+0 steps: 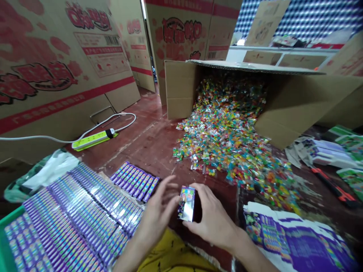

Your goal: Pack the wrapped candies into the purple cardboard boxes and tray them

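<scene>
Purple printed card: one small box [187, 204], low centre of the scene, held up between the two hands. Its long axis runs near to far, with only a slight lean; a pale glare sits on the nearer half of the face.

Right hand [214, 213]: closed on the box from the right, thumb at the near end, fingertips at the far right corner. Box therefore lies directly left of this palm, gripped across its length.

Left hand [160, 206]: fingers spread and loosely curved, holding nothing. From it the box lies to the right; the thumb tip is at the box's left edge, contact or small gap cannot be told. Right is the nearer hand, being already on the box.

Surroundings: packed rows of purple boxes [85, 211] at left, well apart from the held one; a shorter row [136, 181] just beyond the left hand, to the far left. Wrapped candies [221, 139] spill from an open carton [178, 90], far and right. Flat printed cartons [306, 238] lie near right, beyond the right forearm.
</scene>
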Available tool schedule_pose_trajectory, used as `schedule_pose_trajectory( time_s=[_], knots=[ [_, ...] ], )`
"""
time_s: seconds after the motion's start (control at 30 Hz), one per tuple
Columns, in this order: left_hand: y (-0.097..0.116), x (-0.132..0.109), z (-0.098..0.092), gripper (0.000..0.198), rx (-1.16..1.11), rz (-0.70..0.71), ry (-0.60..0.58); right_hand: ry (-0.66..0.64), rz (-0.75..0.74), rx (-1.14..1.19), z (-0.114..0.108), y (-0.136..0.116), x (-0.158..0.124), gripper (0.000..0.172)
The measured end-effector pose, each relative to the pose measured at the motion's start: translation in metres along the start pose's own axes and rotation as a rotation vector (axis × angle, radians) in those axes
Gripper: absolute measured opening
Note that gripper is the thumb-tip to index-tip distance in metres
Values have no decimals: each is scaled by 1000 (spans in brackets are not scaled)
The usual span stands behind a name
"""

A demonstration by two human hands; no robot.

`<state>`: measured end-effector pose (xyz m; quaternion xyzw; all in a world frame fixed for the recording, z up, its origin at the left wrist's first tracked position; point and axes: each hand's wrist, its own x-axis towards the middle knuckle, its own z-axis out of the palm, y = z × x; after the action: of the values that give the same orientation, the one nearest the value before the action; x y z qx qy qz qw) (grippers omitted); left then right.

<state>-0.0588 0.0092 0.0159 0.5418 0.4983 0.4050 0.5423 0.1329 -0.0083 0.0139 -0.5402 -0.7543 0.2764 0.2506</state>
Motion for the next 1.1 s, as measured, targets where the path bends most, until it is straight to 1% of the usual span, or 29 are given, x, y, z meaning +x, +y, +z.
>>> schedule_pose_trajectory(
  time_s=[0.1,0.13,0.2,0.33,0.43,0.5,0.57,0.63,0.67,0.77,0.87,0.93,0.97,1.03,1.07,1.1],
  knots=[
    [7,3,-43,46,310,110,337,-41,-11,-125,20,-17,22,80],
    [8,3,-57,45,403,134,417,-53,-24,-173,27,-22,29,83],
    [6,4,-79,42,566,170,520,-73,-54,-267,42,-33,44,89],
    [-2,7,-108,38,910,236,649,-89,-69,-371,66,-49,69,99],
    [-11,13,-129,44,1114,258,706,-77,-44,-355,78,-56,81,105],
    [-19,19,-143,52,1140,184,690,-80,-28,-340,82,-58,85,110],
    [-26,23,-154,60,1094,54,632,-90,-13,-329,85,-60,87,113],
    [-33,27,-160,62,1037,-41,568,-93,5,-313,86,-62,87,110],
    [-35,28,-161,62,1019,-65,549,-90,20,-306,87,-64,87,108],
    [-38,29,-160,60,1004,-80,534,-74,53,-300,93,-67,87,105],
    [-36,28,-158,58,998,-93,518,-70,62,-301,103,-70,87,110],
    [-32,25,-156,58,1000,-81,517,-82,70,-299,107,-72,87,117],
    [-29,24,-155,58,1010,-56,540,-99,72,-293,106,-74,86,124],
    [-22,22,-149,57,1031,42,651,-155,65,-262,96,-74,84,139],
    [-18,20,-143,56,1022,111,728,-186,62,-242,85,-72,80,145],
    [-15,19,-135,57,992,183,791,-203,60,-224,71,-68,75,147]
  ],
)
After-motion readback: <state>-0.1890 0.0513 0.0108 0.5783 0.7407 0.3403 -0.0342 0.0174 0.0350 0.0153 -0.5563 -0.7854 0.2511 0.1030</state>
